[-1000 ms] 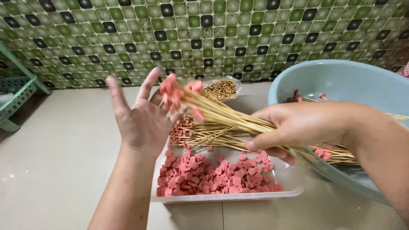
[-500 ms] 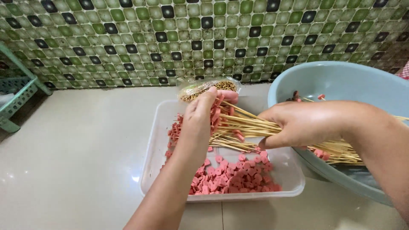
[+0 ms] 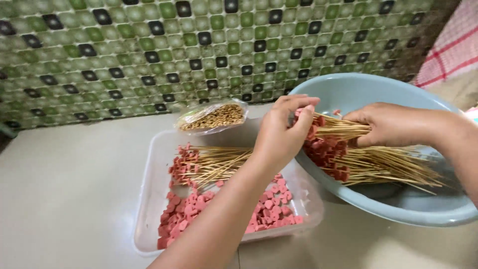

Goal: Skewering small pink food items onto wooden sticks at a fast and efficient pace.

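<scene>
While both hands grip, skewers (image 3: 343,130) lie crosswise (meat leftward).

Counter (image 3: 64,199) left of tray (image 3: 149,209) open (wall side: packet (image 3: 211,116)); basin (image 3: 398,209) blocks rt.

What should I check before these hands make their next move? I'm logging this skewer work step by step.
1. Right hand closed on skewer bundle: ok.
2. Left hand touching the bundle's meat end: ok.
3. Bundle over the blue basin, not the floor: ok.
4. Basin resting level: not ok, its near rim overlaps the clear tray.
5. Loaded skewers lying inside the tray: ok.
6. Left grip firm on the bundle: cannot tell.
</scene>
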